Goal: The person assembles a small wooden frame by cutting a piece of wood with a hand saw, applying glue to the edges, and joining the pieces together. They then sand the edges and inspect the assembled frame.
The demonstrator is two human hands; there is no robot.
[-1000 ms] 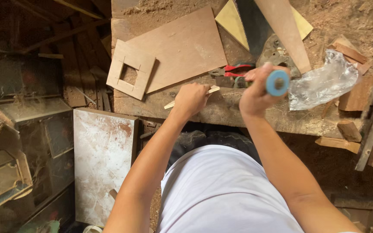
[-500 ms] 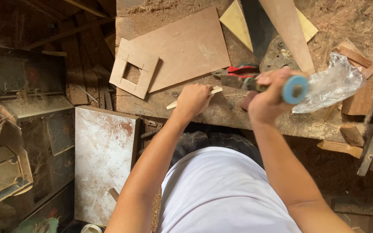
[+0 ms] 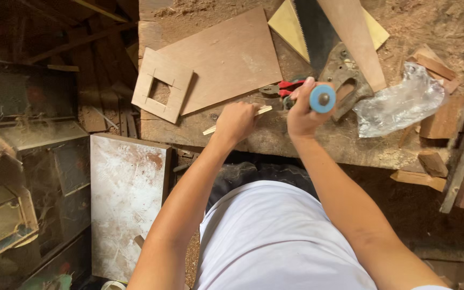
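Note:
My left hand (image 3: 237,121) pins a thin pale wooden strip (image 3: 210,129) flat on the worn workbench (image 3: 307,145); the strip's ends stick out on both sides of the fist. My right hand (image 3: 302,113) grips a tool with a round blue handle end (image 3: 323,99), raised just right of the strip; its working end is hidden by my hand. Red-handled pliers (image 3: 283,87) lie just behind both hands.
Farther back on the bench lie a brown board (image 3: 226,56), a small square wooden frame (image 3: 162,85), a handsaw (image 3: 323,48), a long wooden slat (image 3: 353,37), a crumpled clear plastic bag (image 3: 398,102) and wood offcuts (image 3: 436,115). A white panel (image 3: 127,198) leans below left.
My right hand with the blue-handled tool swung right, then came back left and closer to the strip. My left hand stayed on the strip.

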